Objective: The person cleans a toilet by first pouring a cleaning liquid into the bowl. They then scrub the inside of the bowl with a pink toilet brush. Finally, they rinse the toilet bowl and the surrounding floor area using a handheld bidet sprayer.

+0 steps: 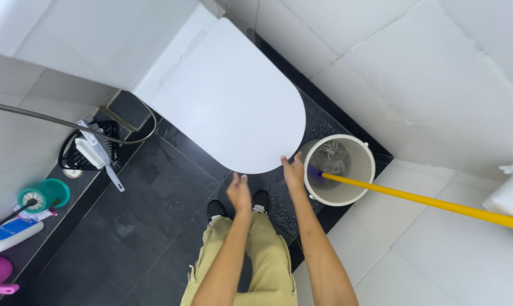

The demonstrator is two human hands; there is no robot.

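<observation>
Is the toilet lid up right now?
No, the white toilet lid lies shut flat over the bowl, with the right hand at its front edge and the left hand just below it.

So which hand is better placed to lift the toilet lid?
Probably the right hand: its fingertips reach the front edge of the closed white toilet lid, while the left hand hangs open short of it.

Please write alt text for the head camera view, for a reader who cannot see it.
Seen from above, a person's right hand touches the front edge of a closed white toilet lid; the left hand hovers empty nearby. A yellow-handled mop stands in a white bucket on the dark floor.
</observation>
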